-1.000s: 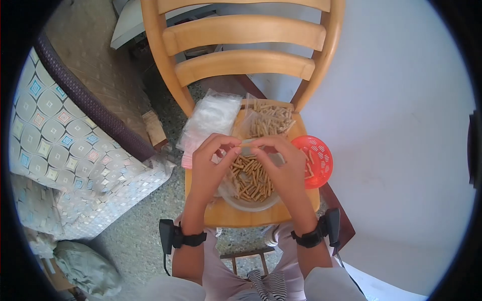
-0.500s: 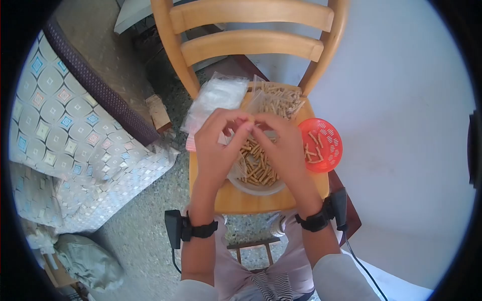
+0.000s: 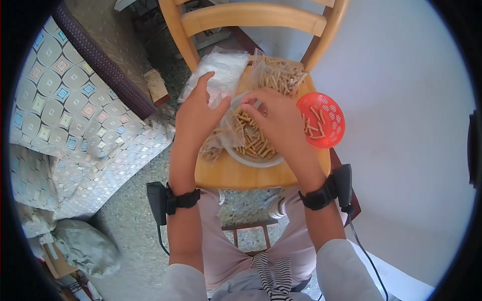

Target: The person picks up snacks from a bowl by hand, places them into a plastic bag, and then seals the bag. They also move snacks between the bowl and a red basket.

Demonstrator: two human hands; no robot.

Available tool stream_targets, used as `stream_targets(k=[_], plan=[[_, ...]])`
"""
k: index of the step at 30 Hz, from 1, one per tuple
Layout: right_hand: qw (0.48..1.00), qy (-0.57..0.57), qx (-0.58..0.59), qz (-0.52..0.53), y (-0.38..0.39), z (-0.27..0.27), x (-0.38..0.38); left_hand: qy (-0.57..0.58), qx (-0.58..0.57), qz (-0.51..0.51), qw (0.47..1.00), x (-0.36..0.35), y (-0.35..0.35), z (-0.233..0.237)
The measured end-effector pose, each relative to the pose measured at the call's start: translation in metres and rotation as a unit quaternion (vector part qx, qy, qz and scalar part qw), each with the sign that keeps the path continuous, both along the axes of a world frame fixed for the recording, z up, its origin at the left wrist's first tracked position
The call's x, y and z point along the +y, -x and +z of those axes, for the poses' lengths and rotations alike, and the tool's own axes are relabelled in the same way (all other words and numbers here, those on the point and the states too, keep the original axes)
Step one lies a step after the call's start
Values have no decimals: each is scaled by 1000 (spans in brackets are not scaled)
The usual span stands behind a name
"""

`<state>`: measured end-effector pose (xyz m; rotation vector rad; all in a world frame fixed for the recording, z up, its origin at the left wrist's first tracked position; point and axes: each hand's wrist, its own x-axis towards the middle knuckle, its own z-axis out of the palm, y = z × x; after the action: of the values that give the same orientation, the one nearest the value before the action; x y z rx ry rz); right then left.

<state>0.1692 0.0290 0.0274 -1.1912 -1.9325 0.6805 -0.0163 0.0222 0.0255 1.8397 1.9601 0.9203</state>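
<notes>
My left hand [image 3: 197, 113] is above the left side of the chair seat, index finger stretched out and thumb apart. Below and beside it lies a clear plastic bag [image 3: 213, 146] with short tan stick-like pieces in it. Over the white bowl [image 3: 251, 163] hangs my right hand [image 3: 273, 113], fingers curled and thumb near the index fingertip; whatever is between them does not show. Many short tan sticks [image 3: 257, 143] lie in the bowl, partly hidden by the right hand. A red perforated basket [image 3: 337, 133] with several sticks stands right of that hand.
All this sits on a wooden chair seat [image 3: 226, 175]. At its back are a stack of clear plastic bags [image 3: 221, 67] and a filled bag of sticks [image 3: 281, 78]. The chair back [image 3: 251, 17] rises behind, a white wall [image 3: 401, 125] at right, a patterned cloth [image 3: 65, 110] at left.
My hands were together above the bowl, fingertips touching; now they are apart, the left moved leftward and the right staying over the bowl. The view has tilted down slightly.
</notes>
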Motion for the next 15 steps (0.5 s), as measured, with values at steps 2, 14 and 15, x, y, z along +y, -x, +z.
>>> stream_targets(k=[2,14,15], plan=[[1000,-6,0,17,5,-3,-2,32,-1,3,999,3,3,-4],[988,-29,1,151,16,-24,1,-37,-256,14,966,14,17,-16],[989,0,13,148,11,-20,4,-20,-199,39,979,11,18,-11]])
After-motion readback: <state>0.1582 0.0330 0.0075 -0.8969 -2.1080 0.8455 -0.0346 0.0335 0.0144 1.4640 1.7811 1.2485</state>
